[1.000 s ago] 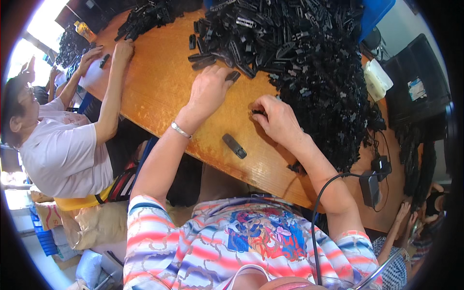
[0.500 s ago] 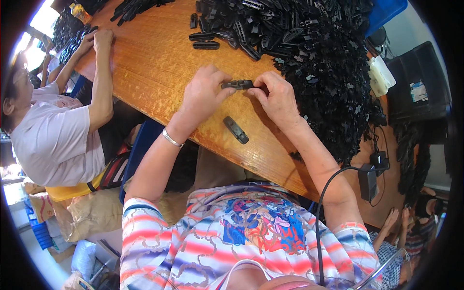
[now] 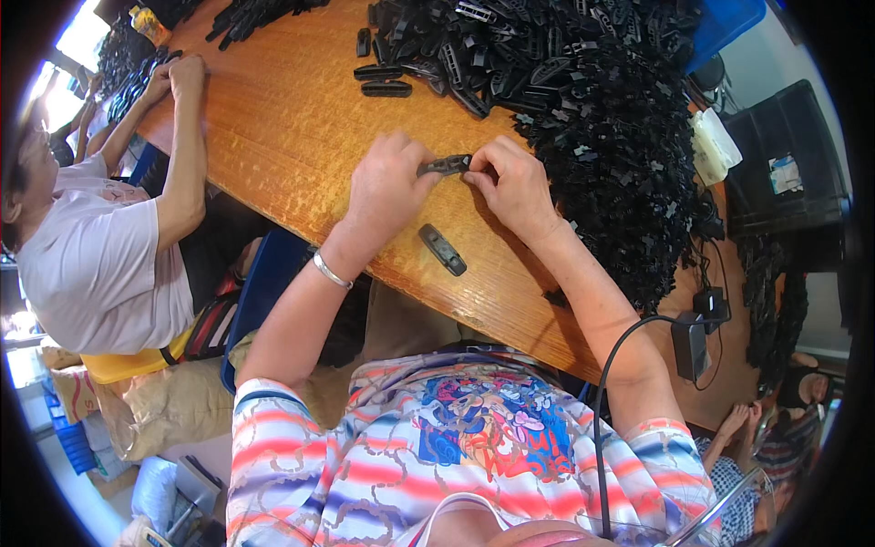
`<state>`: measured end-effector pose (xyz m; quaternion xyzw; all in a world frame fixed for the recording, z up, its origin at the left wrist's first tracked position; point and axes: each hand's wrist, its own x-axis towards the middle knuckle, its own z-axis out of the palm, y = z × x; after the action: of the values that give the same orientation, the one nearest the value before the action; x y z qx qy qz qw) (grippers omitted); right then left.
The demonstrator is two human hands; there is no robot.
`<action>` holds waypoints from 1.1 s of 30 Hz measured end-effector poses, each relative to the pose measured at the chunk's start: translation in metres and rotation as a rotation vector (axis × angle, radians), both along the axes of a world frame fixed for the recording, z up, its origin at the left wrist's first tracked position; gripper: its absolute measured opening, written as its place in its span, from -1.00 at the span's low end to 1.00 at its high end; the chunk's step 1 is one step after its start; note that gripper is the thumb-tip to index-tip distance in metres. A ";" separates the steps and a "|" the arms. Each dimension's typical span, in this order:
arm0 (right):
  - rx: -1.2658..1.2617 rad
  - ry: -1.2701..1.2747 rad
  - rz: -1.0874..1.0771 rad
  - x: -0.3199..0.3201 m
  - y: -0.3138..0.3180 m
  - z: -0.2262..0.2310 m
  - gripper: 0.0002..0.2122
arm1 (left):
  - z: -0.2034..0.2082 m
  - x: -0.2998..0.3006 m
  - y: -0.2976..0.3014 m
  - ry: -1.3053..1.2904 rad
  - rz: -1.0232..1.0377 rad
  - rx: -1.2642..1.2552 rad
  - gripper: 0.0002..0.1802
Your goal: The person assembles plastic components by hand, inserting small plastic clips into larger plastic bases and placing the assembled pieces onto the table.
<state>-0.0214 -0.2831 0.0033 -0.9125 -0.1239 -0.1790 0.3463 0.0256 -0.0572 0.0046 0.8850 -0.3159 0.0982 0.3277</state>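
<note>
Both hands have come together over the table (image 3: 292,173) since a second ago, when they were apart. Now the left hand (image 3: 390,180) pinches one end of a slim black clip (image 3: 447,165), held between the two hands; the right hand (image 3: 515,185) has its fingertips at the other end, though whether they clamp it I cannot tell. Nearer the body lies a loose dark piece (image 3: 443,250); the heap of small black parts (image 3: 611,191) spreads to the right.

Left hand (image 3: 390,180) grips black part (image 3: 447,165); right hand (image 3: 516,187) at its end; loose piece (image 3: 442,250) nearby.
</note>
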 end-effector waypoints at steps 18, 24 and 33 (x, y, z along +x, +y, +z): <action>0.233 0.121 -0.103 -0.033 -0.002 0.007 -0.89 | 0.002 0.009 -0.023 0.018 -0.228 0.006 -0.73; 0.146 0.105 -0.078 -0.029 0.001 0.007 -0.87 | 0.001 0.011 -0.020 0.110 -0.251 0.000 -0.71; 0.046 0.181 0.031 -0.032 -0.005 0.013 -0.88 | -0.004 0.004 -0.015 0.182 -0.239 -0.018 -0.79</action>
<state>-0.0537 -0.2884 0.0162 -0.9148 -0.1019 -0.0931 0.3796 0.0299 -0.0718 0.0011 0.8433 -0.3872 -0.0195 0.3723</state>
